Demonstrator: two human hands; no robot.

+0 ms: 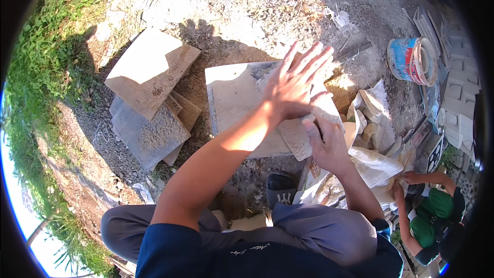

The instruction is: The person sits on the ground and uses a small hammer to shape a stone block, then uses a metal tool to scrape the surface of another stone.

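Head view: the broken tile piece (303, 136) lies over the large slab's (231, 108) right edge. Right hand (327, 144) is clamped on it; left hand (294, 85) lies flat on top, fingers spread

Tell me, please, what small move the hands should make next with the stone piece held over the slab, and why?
Probably lower the stone piece flat onto the pale slab. The left hand lies open on top of it with fingers spread, while the right hand grips its near edge, so it looks held tilted just above the slab rather than resting on it.
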